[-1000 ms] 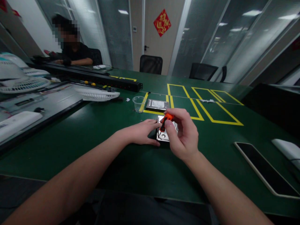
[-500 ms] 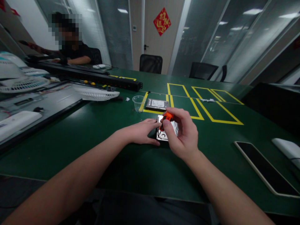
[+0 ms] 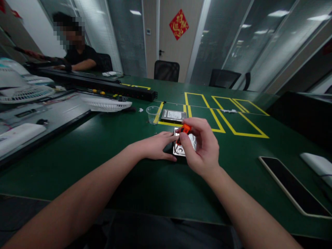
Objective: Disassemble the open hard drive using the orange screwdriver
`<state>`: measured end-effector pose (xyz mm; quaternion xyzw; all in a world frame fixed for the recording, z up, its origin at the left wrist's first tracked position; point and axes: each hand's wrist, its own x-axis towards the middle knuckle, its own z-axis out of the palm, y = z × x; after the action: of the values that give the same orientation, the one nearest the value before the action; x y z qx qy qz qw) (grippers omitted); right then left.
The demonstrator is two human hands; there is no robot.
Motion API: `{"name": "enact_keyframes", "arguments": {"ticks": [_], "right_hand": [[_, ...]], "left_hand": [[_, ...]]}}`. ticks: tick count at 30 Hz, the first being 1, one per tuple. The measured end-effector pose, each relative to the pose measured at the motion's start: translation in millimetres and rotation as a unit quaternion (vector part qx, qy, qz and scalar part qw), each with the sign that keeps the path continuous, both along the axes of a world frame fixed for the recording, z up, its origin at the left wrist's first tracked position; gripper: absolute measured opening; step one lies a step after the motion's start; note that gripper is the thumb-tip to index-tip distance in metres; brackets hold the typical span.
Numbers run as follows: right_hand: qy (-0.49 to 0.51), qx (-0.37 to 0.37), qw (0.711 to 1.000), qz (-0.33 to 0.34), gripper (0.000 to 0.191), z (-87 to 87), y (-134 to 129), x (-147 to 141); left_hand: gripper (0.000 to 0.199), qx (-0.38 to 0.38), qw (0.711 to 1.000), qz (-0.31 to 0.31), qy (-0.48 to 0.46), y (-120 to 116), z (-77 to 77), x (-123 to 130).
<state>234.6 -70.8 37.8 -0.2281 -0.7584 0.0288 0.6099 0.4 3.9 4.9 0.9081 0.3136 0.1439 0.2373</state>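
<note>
A silver hard drive [image 3: 192,141] lies on the green table in front of me, partly hidden by my hands. My left hand [image 3: 159,146] steadies its left end, thumb at the near corner and fingers along the far side. Wrapped in the fingers of my right hand [image 3: 203,147] is an orange-and-black screwdriver [image 3: 185,129]. Its thin shaft slants down to the near left corner of the drive's top; the tip's exact contact is too small to tell. Just beyond, a second hard drive [image 3: 174,115], label up, rests inside yellow tape beside a clear plastic cup [image 3: 153,115].
To the right lies a phone [image 3: 293,185], with a white device [image 3: 317,166] beyond it. Fan parts [image 3: 106,104], a flat panel [image 3: 62,112] and a long black bar [image 3: 124,89] fill the left. Across the table sits another person [image 3: 80,58].
My hands, the screwdriver and the hard drive hold almost the same positions. Across the table, the other person has leaned slightly to the left.
</note>
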Motion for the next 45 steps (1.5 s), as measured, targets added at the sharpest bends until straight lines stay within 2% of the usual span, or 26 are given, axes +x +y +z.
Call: {"name": "enact_keyframes", "arguments": {"ticks": [5, 11, 14, 18, 27, 36, 45], "right_hand": [[0.004, 0.001, 1.000, 0.004, 0.041, -2.2, 1.2, -0.1], [-0.001, 0.009, 1.000, -0.010, 0.044, -1.8, 2.3, -1.0], [-0.001, 0.010, 1.000, -0.015, 0.045, -1.2, 1.7, -1.6], [0.001, -0.004, 1.000, 0.010, 0.046, -0.1, -0.2, -1.0], [-0.013, -0.004, 1.000, 0.008, 0.043, 4.3, -2.3, 0.3], [-0.022, -0.013, 0.999, 0.020, 0.041, 2.1, -4.1, 0.2], [-0.026, -0.014, 0.999, 0.019, 0.041, 1.9, -3.4, -1.0]], "left_hand": [[0.102, -0.006, 1.000, -0.003, -0.006, 0.5, -0.1, 0.3], [0.093, -0.006, 1.000, -0.011, -0.008, -1.0, 3.1, 1.2], [0.096, -0.006, 1.000, -0.020, -0.015, -1.9, 4.2, 1.2], [0.100, -0.011, 1.000, -0.010, -0.011, -3.0, 4.7, 1.2], [0.082, -0.001, 1.000, -0.016, -0.019, -0.1, 0.4, 1.3], [0.088, -0.005, 1.000, -0.008, -0.026, -0.1, -2.1, -0.2], [0.085, -0.012, 0.999, -0.008, -0.030, -0.6, -1.3, -0.4]]}}
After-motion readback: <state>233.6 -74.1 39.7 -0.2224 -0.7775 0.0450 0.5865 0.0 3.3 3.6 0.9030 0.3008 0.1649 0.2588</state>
